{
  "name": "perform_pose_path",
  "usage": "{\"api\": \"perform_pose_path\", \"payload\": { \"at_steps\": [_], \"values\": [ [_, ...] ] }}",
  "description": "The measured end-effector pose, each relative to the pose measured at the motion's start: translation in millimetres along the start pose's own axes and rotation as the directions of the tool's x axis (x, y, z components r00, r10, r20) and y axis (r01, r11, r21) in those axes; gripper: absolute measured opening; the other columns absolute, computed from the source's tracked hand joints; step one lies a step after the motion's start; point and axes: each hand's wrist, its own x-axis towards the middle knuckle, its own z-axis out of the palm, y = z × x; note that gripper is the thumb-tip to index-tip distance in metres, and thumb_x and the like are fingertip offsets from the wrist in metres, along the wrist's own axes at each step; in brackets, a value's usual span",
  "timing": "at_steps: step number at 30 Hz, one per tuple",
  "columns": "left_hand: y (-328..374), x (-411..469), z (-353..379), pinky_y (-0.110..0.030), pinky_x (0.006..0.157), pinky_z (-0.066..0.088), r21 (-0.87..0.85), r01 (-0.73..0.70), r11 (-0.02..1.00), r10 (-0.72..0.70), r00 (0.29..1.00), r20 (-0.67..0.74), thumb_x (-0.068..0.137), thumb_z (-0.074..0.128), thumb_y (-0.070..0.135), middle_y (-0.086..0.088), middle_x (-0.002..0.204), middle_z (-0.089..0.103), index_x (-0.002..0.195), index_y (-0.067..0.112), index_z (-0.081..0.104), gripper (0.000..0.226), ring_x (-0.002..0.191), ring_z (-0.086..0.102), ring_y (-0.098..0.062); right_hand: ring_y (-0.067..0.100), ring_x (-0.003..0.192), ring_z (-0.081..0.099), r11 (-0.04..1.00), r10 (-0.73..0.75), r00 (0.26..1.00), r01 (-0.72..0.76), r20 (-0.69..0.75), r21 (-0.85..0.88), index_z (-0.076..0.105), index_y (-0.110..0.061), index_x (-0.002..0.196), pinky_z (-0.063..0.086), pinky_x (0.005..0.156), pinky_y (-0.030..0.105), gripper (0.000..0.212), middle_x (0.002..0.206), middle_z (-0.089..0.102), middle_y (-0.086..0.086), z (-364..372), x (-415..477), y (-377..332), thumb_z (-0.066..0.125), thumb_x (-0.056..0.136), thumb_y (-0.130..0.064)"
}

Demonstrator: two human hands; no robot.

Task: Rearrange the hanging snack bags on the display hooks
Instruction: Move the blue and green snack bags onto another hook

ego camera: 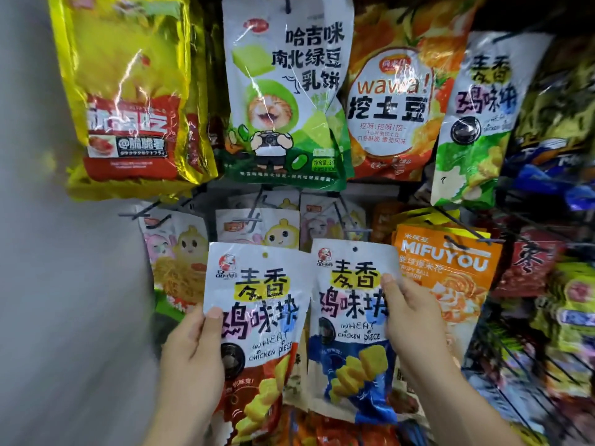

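My left hand (193, 352) grips the left edge of a white snack bag with a red-orange bottom (260, 323), thumb on its front. My right hand (409, 320) holds the right edge of a matching white bag with a blue bottom (347, 317). Both bags are off the hooks, held side by side in front of the lower row. A green version of the same bag (476, 123) hangs at the upper right. Black wire hooks (257, 217) stick out behind the held bags.
The top row holds a yellow bag (128, 91), a green cat bag (283, 98) and an orange potato bag (396, 101). Cartoon noodle bags (177, 252) and an orange MIFUYOU bag (447, 268) hang lower. A grey wall (48, 252) is on the left, a crowded rack (553, 284) on the right.
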Motion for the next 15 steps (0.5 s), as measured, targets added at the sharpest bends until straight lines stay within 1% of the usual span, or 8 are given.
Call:
{"api": "perform_pose_path", "payload": {
  "at_steps": [2,5,7,9,11,12,14,15],
  "values": [
    [-2.8,-5.9,1.2,-0.009,0.061,0.045,-0.034,0.015,0.999,-0.015,1.0,0.011,0.108,0.049,0.021,0.023,0.084,0.076,0.091,0.025,0.073,0.03,0.072,0.066,0.009,0.019,0.053,0.035,1.0,0.015,1.0,-0.015,0.004,-0.005,0.045,-0.003,0.073,0.028,0.059,0.033,0.05,0.052,0.033,-0.005,-9.4,-8.3,-2.2,0.046,0.108,-0.038],
    [4.2,-13.8,6.9,-0.024,0.066,0.049,-0.077,0.032,0.997,-0.029,0.999,0.041,0.108,0.048,0.022,0.018,0.086,0.079,0.095,0.027,0.074,0.03,0.079,0.072,-0.002,0.02,0.052,0.036,1.0,0.001,1.0,-0.001,-0.022,-0.02,0.045,-0.001,0.073,0.028,0.058,0.036,0.051,0.053,0.035,0.002,-27.2,-16.0,-4.9,0.047,0.107,-0.039],
    [17.7,-15.8,14.5,-0.029,0.066,0.05,-0.11,0.032,0.993,-0.025,0.998,0.065,0.109,0.048,0.022,0.013,0.088,0.08,0.097,0.029,0.075,0.031,0.081,0.075,-0.007,0.02,0.055,0.035,0.999,-0.031,0.997,0.03,-0.068,-0.02,0.046,-0.001,0.072,0.028,0.06,0.038,0.051,0.056,0.034,0.006,-43.3,-17.0,-9.8,0.049,0.107,-0.038],
    [35.2,-14.4,24.7,-0.034,0.07,0.055,-0.155,0.042,0.987,-0.027,0.995,0.099,0.109,0.048,0.024,0.006,0.091,0.082,0.098,0.03,0.078,0.032,0.082,0.077,-0.011,0.02,0.057,0.034,0.998,-0.065,0.993,0.063,-0.103,-0.021,0.047,0.003,0.075,0.027,0.061,0.038,0.05,0.06,0.033,0.015,-60.8,-14.8,-21.3,0.051,0.107,-0.036],
    [54.2,-10.4,36.6,-0.042,0.079,0.056,-0.183,0.025,0.983,0.0,0.991,0.134,0.108,0.05,0.027,0.003,0.093,0.082,0.096,0.036,0.08,0.033,0.087,0.078,-0.017,0.022,0.057,0.033,0.997,-0.078,0.988,0.08,-0.136,0.009,0.043,-0.001,0.074,0.027,0.061,0.039,0.048,0.061,0.032,0.012,-83.0,-6.0,-30.5,0.052,0.107,-0.035],
    [65.6,-8.4,42.6,-0.044,0.083,0.056,-0.187,0.008,0.982,0.019,0.99,0.141,0.107,0.052,0.03,0.004,0.094,0.082,0.095,0.039,0.08,0.032,0.09,0.077,-0.017,0.026,0.056,0.034,0.995,-0.093,0.985,0.096,-0.144,0.017,0.043,-0.005,0.073,0.029,0.06,0.04,0.047,0.062,0.036,0.014,-94.7,0.6,-36.2,0.052,0.107,-0.037],
    [90.3,-4.4,56.8,-0.051,0.098,0.053,-0.182,-0.049,0.982,0.077,0.986,0.146,0.104,0.059,0.042,0.007,0.099,0.081,0.097,0.044,0.08,0.022,0.101,0.075,-0.019,0.041,0.057,0.045,0.99,-0.133,0.98,0.137,-0.149,0.016,0.052,-0.008,0.081,0.038,0.058,0.042,0.042,0.071,0.048,0.03,-118.7,17.6,-48.0,0.053,0.106,-0.043],
    [102.5,-2.6,65.1,-0.055,0.104,0.051,-0.188,-0.084,0.979,0.112,0.983,0.145,0.101,0.061,0.046,0.009,0.101,0.081,0.098,0.047,0.079,0.019,0.105,0.074,-0.02,0.042,0.059,0.05,0.987,-0.152,0.976,0.158,-0.159,0.025,0.056,-0.009,0.085,0.041,0.058,0.044,0.04,0.077,0.052,0.033,-131.1,27.6,-54.9,0.053,0.105,-0.043]
  ]
}}
